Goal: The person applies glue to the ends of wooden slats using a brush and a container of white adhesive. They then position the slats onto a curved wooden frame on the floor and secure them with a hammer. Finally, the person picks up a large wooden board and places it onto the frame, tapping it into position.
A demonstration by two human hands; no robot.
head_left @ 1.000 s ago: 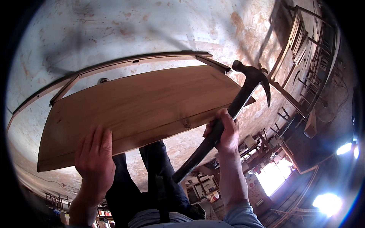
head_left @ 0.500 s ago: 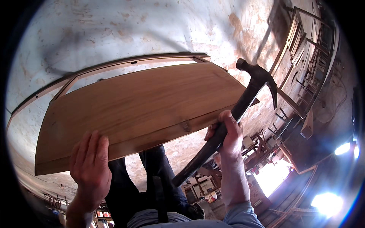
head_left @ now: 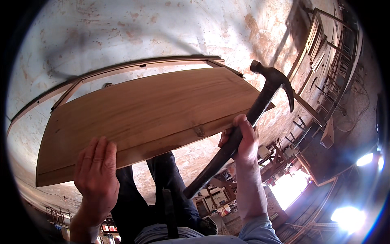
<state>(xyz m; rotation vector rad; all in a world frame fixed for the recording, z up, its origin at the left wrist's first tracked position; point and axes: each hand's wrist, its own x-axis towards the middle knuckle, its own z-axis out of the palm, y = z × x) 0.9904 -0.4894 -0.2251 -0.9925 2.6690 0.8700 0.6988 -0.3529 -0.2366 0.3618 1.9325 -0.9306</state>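
A wide brown wooden panel (head_left: 150, 105) spans the view in front of me, a dark knot near its near edge. My left hand (head_left: 96, 175) is closed on the near left edge, fingers lying over the upper face, thumb out of sight. In my right hand (head_left: 247, 144) is a claw hammer (head_left: 264, 97), gripped partway along its dark handle. Its head points up and away, beyond the panel's right end, with the curved claw toward the right. The right hand's fingertips are at the panel's near edge; whether they also grip it I cannot tell.
Behind the panel lies a long wooden frame (head_left: 170, 63) with crosspieces. More wooden frames (head_left: 315, 44) stand at the far right. My legs (head_left: 166, 175) are below the panel. A cluttered area with wooden pieces and a bright opening (head_left: 289, 189) lies at the lower right.
The panel has shifted very slightly, and the hammer's head has moved a little up and to the left. Both hands keep their grips.
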